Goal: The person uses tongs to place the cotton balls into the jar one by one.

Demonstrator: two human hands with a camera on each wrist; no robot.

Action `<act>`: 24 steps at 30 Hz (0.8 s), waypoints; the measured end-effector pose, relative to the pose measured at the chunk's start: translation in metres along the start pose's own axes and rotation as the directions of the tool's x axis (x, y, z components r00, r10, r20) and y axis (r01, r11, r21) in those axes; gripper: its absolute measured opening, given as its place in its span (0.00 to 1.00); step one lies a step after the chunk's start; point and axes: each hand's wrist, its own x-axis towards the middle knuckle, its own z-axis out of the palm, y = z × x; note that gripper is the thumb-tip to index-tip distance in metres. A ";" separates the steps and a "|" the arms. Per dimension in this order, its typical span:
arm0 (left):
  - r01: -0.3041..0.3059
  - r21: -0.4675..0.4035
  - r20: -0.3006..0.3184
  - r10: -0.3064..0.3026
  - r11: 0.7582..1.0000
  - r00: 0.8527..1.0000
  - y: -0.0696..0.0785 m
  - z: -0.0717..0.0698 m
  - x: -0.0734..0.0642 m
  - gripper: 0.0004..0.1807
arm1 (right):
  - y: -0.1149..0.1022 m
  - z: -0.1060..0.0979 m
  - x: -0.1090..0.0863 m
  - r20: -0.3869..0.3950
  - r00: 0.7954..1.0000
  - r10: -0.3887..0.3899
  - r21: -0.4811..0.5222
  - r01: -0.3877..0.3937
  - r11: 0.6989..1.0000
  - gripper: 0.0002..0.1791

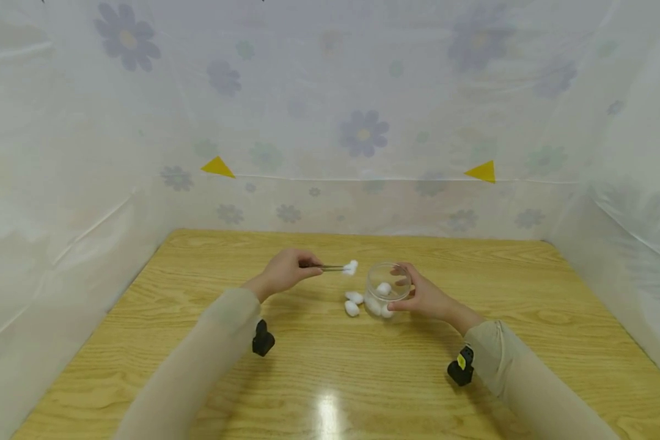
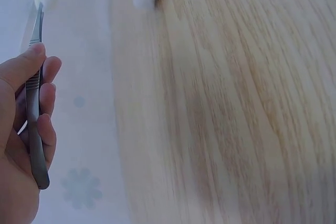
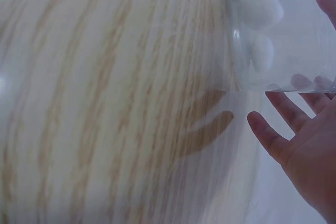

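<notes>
My left hand pinches metal tweezers between thumb and fingers. At their tips is a white cotton ball, held above the table just left of the jar. A clear round jar with an open top stands on the table, and several cotton balls lie inside it. My right hand grips the jar from its right side, thumb at the near side and fingers behind. Left of the jar, loose cotton balls lie on the wood.
The wood-grain table reaches back to a pale flower-print curtain, which also hangs at both sides. Two yellow triangular markers are on the back curtain. Each wrist wears a small black camera.
</notes>
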 end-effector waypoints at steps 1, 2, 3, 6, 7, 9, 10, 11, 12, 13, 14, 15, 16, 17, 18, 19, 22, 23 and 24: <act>0.004 -0.005 0.000 -0.004 1.000 1.000 0.001 0.000 0.001 0.10 | 0.000 0.000 0.000 0.000 1.000 0.003 -0.001 -0.003 1.000 0.50; 0.005 -0.004 -0.001 -0.005 1.000 1.000 0.002 0.000 0.002 0.09 | -0.001 0.000 0.000 0.000 1.000 0.004 -0.002 -0.004 1.000 0.50; 0.010 -0.003 -0.002 -0.010 1.000 1.000 0.003 0.001 0.003 0.09 | -0.001 0.000 -0.001 0.000 1.000 0.006 0.000 -0.006 1.000 0.50; 0.008 0.005 -0.004 -0.008 1.000 1.000 0.007 0.003 0.006 0.09 | -0.002 0.000 -0.001 0.001 1.000 0.006 -0.002 -0.006 1.000 0.50; 0.006 0.008 -0.004 -0.006 1.000 1.000 0.008 0.003 0.008 0.09 | -0.002 0.000 -0.001 0.002 1.000 0.006 0.000 -0.006 1.000 0.50; 0.000 0.014 -0.003 0.000 1.000 1.000 0.010 0.005 0.010 0.09 | -0.002 0.000 0.000 0.002 1.000 0.004 0.002 -0.004 1.000 0.50; -0.004 0.016 -0.002 0.004 1.000 1.000 0.011 0.006 0.011 0.09 | -0.002 0.000 0.000 0.003 1.000 0.003 0.001 -0.003 1.000 0.50; -0.004 0.016 -0.002 0.004 1.000 1.000 0.012 0.007 0.012 0.09 | -0.001 0.000 0.000 0.003 1.000 0.004 0.001 -0.004 1.000 0.50; -0.007 0.018 -0.001 0.007 1.000 1.000 0.013 0.007 0.013 0.09 | -0.001 0.000 0.000 0.003 1.000 0.003 0.000 -0.003 1.000 0.50; -0.012 0.020 -0.001 0.012 1.000 1.000 0.014 0.008 0.014 0.09 | -0.001 0.000 0.000 0.003 1.000 0.003 0.001 -0.003 1.000 0.50; -0.016 0.020 -0.001 0.016 1.000 1.000 0.015 0.009 0.015 0.09 | 0.000 0.000 0.000 0.003 1.000 0.003 0.000 -0.003 1.000 0.50; -0.016 0.022 -0.001 0.016 1.000 1.000 0.017 0.009 0.015 0.09 | 0.000 0.000 0.000 0.003 1.000 0.003 -0.001 -0.003 1.000 0.50; -0.017 0.022 0.001 0.017 1.000 1.000 0.018 0.010 0.016 0.09 | 0.000 0.000 0.000 0.002 1.000 0.003 -0.004 -0.003 1.000 0.50; -0.018 0.020 0.003 0.018 1.000 1.000 0.019 0.010 0.016 0.09 | 0.000 0.000 0.000 0.003 1.000 0.001 -0.004 -0.001 1.000 0.50; -0.021 0.020 0.005 0.020 1.000 1.000 0.020 0.010 0.017 0.10 | 0.000 0.000 0.000 0.003 1.000 0.000 -0.004 0.000 1.000 0.50; -0.022 0.017 0.007 0.022 1.000 1.000 0.022 0.010 0.017 0.10 | 0.001 0.000 0.000 0.003 1.000 -0.001 -0.006 0.001 1.000 0.50; -0.019 0.008 0.015 0.019 1.000 1.000 0.025 0.010 0.017 0.10 | 0.001 0.000 0.001 0.003 1.000 -0.006 -0.009 0.006 1.000 0.50; -0.022 0.007 0.016 0.022 1.000 1.000 0.026 0.011 0.017 0.10 | 0.001 0.000 0.001 0.003 1.000 -0.006 -0.009 0.006 1.000 0.50; -0.025 0.010 0.015 0.025 1.000 1.000 0.028 0.011 0.018 0.10 | 0.001 0.000 0.001 0.003 1.000 -0.007 -0.009 0.007 1.000 0.50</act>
